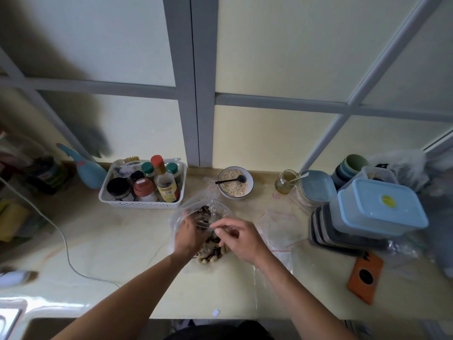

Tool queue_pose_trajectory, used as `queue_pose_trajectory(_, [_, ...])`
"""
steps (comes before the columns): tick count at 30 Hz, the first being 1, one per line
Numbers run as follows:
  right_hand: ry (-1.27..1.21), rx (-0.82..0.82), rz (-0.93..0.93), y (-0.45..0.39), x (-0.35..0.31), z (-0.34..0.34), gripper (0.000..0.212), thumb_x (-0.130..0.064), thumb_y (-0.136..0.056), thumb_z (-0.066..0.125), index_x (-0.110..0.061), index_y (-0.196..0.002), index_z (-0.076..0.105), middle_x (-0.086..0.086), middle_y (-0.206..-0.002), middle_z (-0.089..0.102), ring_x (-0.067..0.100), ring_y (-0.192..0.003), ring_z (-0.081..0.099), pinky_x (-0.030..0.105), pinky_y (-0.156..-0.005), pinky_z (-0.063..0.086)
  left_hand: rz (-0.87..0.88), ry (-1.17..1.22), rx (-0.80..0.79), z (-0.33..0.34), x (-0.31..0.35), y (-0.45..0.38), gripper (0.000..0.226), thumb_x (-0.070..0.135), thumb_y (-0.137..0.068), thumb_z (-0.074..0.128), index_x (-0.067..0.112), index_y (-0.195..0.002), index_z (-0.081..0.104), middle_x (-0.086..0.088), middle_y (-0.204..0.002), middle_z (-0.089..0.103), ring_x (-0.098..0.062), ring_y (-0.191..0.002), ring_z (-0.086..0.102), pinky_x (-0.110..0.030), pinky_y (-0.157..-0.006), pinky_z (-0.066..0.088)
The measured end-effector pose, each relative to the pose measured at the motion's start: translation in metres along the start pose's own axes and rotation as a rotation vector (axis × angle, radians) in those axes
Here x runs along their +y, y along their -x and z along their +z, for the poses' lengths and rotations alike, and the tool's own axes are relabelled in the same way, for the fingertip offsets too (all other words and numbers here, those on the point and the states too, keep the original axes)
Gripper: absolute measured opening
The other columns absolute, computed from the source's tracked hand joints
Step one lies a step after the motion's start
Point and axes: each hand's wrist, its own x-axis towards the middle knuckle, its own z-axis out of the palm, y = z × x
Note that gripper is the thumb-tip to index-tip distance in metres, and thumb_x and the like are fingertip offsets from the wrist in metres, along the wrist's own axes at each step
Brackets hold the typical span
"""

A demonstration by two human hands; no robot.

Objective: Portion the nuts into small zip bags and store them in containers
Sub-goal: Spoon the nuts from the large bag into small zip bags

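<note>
Two frosted panes in grey frames back a glossy cream countertop. Left hand grips a crinkled clear zip bag of nuts; right hand pinches its rim. Stacked lidded plastic containers stand right.

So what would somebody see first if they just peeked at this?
Probably the two hands in the middle of the counter: the left hand and the right hand both grip a clear bag of nuts. Next, the white basket of bottles behind on the left, and the blue-lidded container topping a stack on the right.
</note>
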Motion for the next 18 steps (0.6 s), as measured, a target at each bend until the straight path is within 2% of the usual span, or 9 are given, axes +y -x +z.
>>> queue_pose_trajectory(3, [0.008, 0.016, -0.054, -0.002, -0.005, 0.001, 0.013, -0.021, -0.093, 0.066, -0.025, -0.1, 0.076, -0.002, -0.079, 0.074, 0.013, -0.065, 0.073, 0.033, -0.069, 0.059, 0.063, 0.056, 0.026, -0.002, 0.001, 0.0, 0.026, 0.037, -0.077, 0.076, 0.027, -0.098, 0.064, 0.013, -0.091, 0.07, -0.008, -0.082, 0.067, -0.035, -0.074, 0.059])
queue_pose_trajectory(5, [0.011, 0.13, -0.099, -0.005, -0.008, -0.001, 0.012, -0.017, -0.094, 0.064, -0.021, -0.099, 0.075, -0.007, -0.077, 0.073, 0.011, -0.063, 0.072, 0.028, -0.064, 0.057, 0.09, 0.072, 0.054, -0.001, -0.002, -0.003, 0.029, 0.031, -0.079, 0.076, 0.029, -0.106, 0.065, 0.015, -0.093, 0.071, 0.001, -0.083, 0.066, -0.029, -0.073, 0.059])
queue_pose_trajectory(8, [-0.022, 0.304, -0.139, -0.006, -0.012, -0.006, 0.013, -0.011, -0.098, 0.062, -0.016, -0.097, 0.074, -0.013, -0.072, 0.069, 0.01, -0.059, 0.07, 0.023, -0.059, 0.052, 0.076, 0.073, 0.104, 0.0, 0.0, -0.006, 0.04, 0.022, -0.079, 0.076, 0.021, -0.115, 0.058, 0.013, -0.098, 0.068, -0.004, -0.086, 0.066, -0.028, -0.072, 0.057])
queue_pose_trajectory(10, [-0.017, 0.396, -0.142, -0.007, -0.013, -0.007, 0.014, -0.013, -0.1, 0.061, -0.016, -0.098, 0.074, -0.01, -0.07, 0.07, 0.01, -0.057, 0.069, 0.018, -0.059, 0.049, 0.027, 0.017, 0.096, -0.001, 0.006, -0.004, 0.036, 0.017, -0.081, 0.073, 0.016, -0.113, 0.056, 0.007, -0.094, 0.068, -0.014, -0.08, 0.067, -0.03, -0.066, 0.054])
queue_pose_trajectory(12, [0.034, 0.485, -0.121, -0.009, -0.009, -0.006, 0.014, -0.018, -0.101, 0.06, -0.017, -0.1, 0.074, -0.008, -0.073, 0.07, 0.008, -0.057, 0.068, 0.015, -0.058, 0.048, -0.038, -0.056, 0.025, -0.001, 0.009, -0.001, 0.031, 0.014, -0.088, 0.066, 0.014, -0.117, 0.055, 0.007, -0.091, 0.062, -0.011, -0.073, 0.06, -0.023, -0.061, 0.046])
queue_pose_trajectory(15, [0.194, 0.535, -0.078, -0.016, 0.006, -0.001, 0.018, -0.029, -0.102, 0.054, -0.024, -0.1, 0.071, -0.01, -0.083, 0.071, 0.008, -0.065, 0.067, 0.025, -0.063, 0.054, -0.087, -0.152, -0.073, 0.003, 0.006, 0.001, 0.022, 0.019, -0.093, 0.062, 0.021, -0.114, 0.066, 0.02, -0.089, 0.061, 0.005, -0.066, 0.057, -0.01, -0.051, 0.039])
queue_pose_trajectory(16, [0.254, 0.514, -0.06, -0.018, 0.012, 0.002, 0.019, -0.03, -0.101, 0.052, -0.025, -0.1, 0.07, -0.01, -0.084, 0.071, 0.009, -0.069, 0.068, 0.029, -0.066, 0.056, -0.1, -0.166, -0.081, 0.005, 0.002, 0.0, 0.023, 0.016, -0.092, 0.063, 0.026, -0.112, 0.066, 0.023, -0.087, 0.062, 0.006, -0.067, 0.06, -0.01, -0.05, 0.044])
queue_pose_trajectory(18, [0.361, 0.463, -0.019, -0.022, 0.022, 0.009, 0.019, -0.026, -0.101, 0.052, -0.023, -0.1, 0.071, -0.006, -0.087, 0.073, 0.016, -0.078, 0.069, 0.033, -0.071, 0.056, -0.134, -0.155, -0.078, 0.01, -0.009, -0.004, 0.034, 0.005, -0.086, 0.06, 0.033, -0.104, 0.066, 0.023, -0.09, 0.065, 0.003, -0.073, 0.065, -0.02, -0.055, 0.057])
